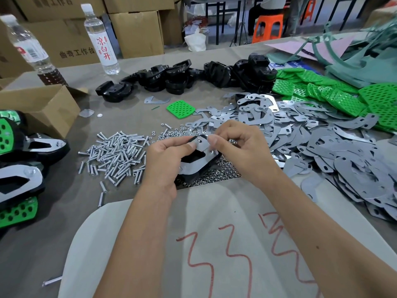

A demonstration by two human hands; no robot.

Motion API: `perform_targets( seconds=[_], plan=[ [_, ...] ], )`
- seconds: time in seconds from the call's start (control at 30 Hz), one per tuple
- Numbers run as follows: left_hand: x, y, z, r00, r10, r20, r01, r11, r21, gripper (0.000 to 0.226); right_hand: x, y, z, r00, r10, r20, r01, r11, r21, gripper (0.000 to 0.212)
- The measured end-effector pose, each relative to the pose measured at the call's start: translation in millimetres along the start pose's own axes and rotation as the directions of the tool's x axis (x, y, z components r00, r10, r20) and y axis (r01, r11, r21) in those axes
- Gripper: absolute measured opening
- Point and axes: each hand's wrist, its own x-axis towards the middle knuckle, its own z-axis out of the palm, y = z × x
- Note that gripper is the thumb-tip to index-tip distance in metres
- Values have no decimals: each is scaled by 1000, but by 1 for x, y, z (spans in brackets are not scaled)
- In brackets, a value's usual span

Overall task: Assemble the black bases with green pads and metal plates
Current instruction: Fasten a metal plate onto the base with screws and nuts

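Observation:
My left hand (165,160) grips a black base (193,177) with a metal plate (198,161) laid on top of it, held just above the table. My right hand (238,145) pinches at the plate's top end, thumb and fingers curled over it; whether a small screw or nut is between them is hidden. Loose black bases (171,79) are heaped at the back. Green pads (335,97) pile at the right, with one single green pad (180,109) lying apart. Metal plates (322,151) spread across the right side.
Screws (116,157) lie in a heap left of my hands and small nuts (214,174) beneath them. Finished assemblies (19,160) stack at the left edge beside an open cardboard box (36,108). Two water bottles (101,39) stand at the back left.

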Motion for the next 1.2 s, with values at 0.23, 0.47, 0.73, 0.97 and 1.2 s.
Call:
perform_targets(
  seconds=[0.23, 0.47, 0.73, 0.97, 1.2],
  plan=[
    [-2, -1, 2, 999, 22, 27, -24, 998, 64, 16, 1, 1, 4, 999, 26, 24, -25, 1000, -11, 14],
    [0, -2, 1, 1000, 31, 2, -31, 998, 48, 16, -1, 1, 3, 999, 40, -10, -39, 999, 16, 11],
    [-1, -2, 3, 1000, 17, -9, -17, 1000, 15, 16, 1, -4, 1, 987, 148, -57, -137, 977, 166, 39],
    [-3, -2, 4, 999, 48, 10, -48, 997, 68, 17, 1, -5, 4, 987, 157, 35, -159, 986, 50, 33],
    [-3, 0, 4, 1000, 25, 4, -25, 999, 37, 15, 0, -2, 2, 989, 146, 26, -148, 983, 109, 35]
  ],
)
